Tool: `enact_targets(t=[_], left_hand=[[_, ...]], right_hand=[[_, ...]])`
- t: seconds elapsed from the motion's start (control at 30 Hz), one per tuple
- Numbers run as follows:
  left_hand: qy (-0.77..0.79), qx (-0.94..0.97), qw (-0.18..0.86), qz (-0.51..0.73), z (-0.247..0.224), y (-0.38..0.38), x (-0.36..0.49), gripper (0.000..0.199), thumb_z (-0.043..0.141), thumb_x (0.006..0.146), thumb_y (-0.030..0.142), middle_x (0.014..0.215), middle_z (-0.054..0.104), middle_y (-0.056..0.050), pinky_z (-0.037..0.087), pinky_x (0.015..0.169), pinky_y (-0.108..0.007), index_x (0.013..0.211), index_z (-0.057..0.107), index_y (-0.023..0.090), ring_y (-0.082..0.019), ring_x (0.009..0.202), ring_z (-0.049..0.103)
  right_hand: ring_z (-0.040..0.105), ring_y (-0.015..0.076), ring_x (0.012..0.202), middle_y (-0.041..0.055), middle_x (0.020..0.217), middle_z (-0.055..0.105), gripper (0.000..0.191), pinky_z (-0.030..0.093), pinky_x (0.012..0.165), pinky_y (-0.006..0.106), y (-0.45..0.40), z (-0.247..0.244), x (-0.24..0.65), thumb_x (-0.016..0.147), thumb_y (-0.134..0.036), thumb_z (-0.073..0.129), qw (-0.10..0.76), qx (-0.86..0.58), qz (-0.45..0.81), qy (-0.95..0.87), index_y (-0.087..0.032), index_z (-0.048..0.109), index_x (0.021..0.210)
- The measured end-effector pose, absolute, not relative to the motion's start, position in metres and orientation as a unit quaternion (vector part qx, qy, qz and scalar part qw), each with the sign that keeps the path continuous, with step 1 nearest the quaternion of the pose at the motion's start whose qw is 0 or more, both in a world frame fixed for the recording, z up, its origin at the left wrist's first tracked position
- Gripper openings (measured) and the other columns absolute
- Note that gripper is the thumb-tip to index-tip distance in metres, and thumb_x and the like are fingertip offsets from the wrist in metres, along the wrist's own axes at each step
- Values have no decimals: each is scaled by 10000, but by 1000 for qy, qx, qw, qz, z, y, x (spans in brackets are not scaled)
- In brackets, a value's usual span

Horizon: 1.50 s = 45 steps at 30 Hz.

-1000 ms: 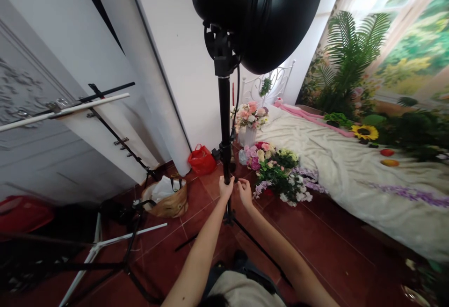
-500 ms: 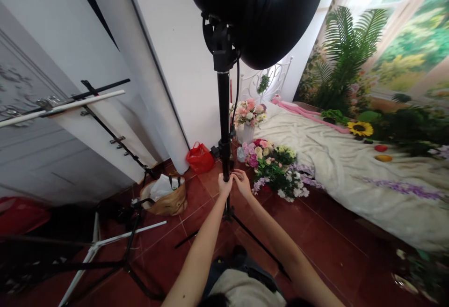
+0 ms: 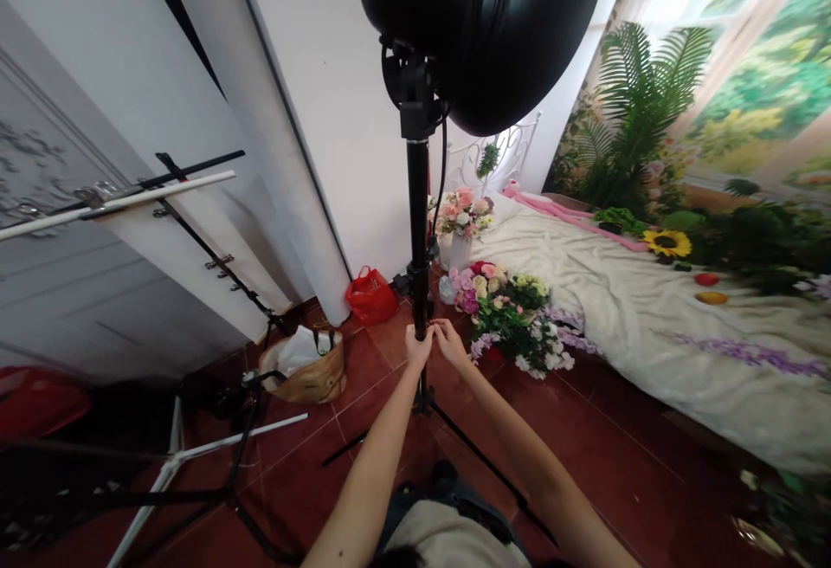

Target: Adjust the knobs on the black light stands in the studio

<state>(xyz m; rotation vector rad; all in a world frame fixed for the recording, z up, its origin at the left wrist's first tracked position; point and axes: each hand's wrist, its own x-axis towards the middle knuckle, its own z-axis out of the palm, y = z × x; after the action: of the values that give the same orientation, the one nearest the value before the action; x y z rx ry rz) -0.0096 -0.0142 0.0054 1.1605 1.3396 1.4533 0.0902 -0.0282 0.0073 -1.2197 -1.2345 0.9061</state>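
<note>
A black light stand [image 3: 419, 196] rises in front of me, carrying a large black lamp head [image 3: 480, 31] at its top. My left hand [image 3: 418, 346] is wrapped round the lower part of the pole. Just to its right, the thumb and fingers of my right hand [image 3: 450, 343] are pinched together beside the pole. What they hold, if anything, is too small to make out. A clamp collar [image 3: 415, 278] with a knob sits on the pole above my hands. A dark cable [image 3: 443, 174] hangs along the right side of the stand.
Flower bunches [image 3: 503, 300] lie right of the stand, beside a bed with a cream blanket [image 3: 623, 317]. Left are a red bag [image 3: 371, 295], a brown bag [image 3: 312, 373] and other stands' legs [image 3: 234, 486]. One stand leg [image 3: 486, 455] reaches towards me across the tiles.
The lamp head and upper pole appear slightly further right and lower in view. Both hands keep nearly the same place and hold.
</note>
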Motion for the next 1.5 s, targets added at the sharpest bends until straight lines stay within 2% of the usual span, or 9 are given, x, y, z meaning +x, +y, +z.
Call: enact_targets(t=[0.23,0.4,0.57,0.67,0.83,1.07,1.27,1.37,1.5], left_hand=[[533,470,416,567,6,-15,-10,290,686,648,399,698,574,-16,445,621,-259,710,515,173,-140,641,565],[530,476,413,567,2,-13,-10,284,671,668,400,687,572,-10,456,639,-259,736,514,173,-141,656,574],[533,465,417,570,2,-13,-10,282,684,650,378,674,561,-1,455,637,-259,734,507,175,-138,643,568],[532,463,413,576,6,-14,-10,275,689,641,366,673,561,-3,451,631,-255,715,504,176,-137,642,564],[529,456,421,578,11,-15,-10,270,692,636,358,676,579,-18,457,623,-260,698,504,174,-145,647,572],[527,465,416,577,7,-14,-10,249,681,648,349,700,601,-33,471,648,-270,718,524,170,-155,682,597],[541,468,413,564,-2,-11,-10,258,676,652,359,695,594,-25,470,636,-268,738,525,169,-150,664,592],[537,473,405,568,-6,-10,-9,261,670,661,373,700,586,-20,469,624,-259,748,529,171,-144,658,584],[537,481,406,561,-8,-9,-10,268,661,673,394,703,586,-15,472,614,-254,756,526,178,-140,650,586]], right_hand=[[605,168,765,45,901,636,329,479,734,306,-26,5,98,863,-442,368,538,-518,400,-532,-204,562,983],[618,176,800,35,876,653,257,476,734,298,-13,-3,101,774,-406,524,510,-572,376,-521,-207,571,929],[608,172,712,53,794,637,249,479,662,284,6,-9,107,670,-342,610,480,-640,372,-469,-171,558,843],[604,159,713,37,827,640,344,483,675,280,5,-6,111,664,-326,617,510,-592,368,-504,-179,545,967],[621,159,878,38,904,653,264,483,805,296,-12,-1,106,764,-353,523,552,-468,454,-520,-200,546,977],[606,173,871,52,935,652,295,476,629,230,-23,-5,100,742,-424,608,581,-443,490,-476,-193,577,924],[555,111,634,32,904,651,339,377,458,187,-29,-3,102,717,-434,615,579,-461,549,-388,-193,615,955],[520,101,578,11,781,630,358,365,456,187,-39,0,98,730,-429,611,592,-454,566,-351,-198,608,1003],[554,109,684,15,897,627,405,391,515,179,-49,2,90,698,-428,655,623,-455,558,-305,-224,574,1038]])
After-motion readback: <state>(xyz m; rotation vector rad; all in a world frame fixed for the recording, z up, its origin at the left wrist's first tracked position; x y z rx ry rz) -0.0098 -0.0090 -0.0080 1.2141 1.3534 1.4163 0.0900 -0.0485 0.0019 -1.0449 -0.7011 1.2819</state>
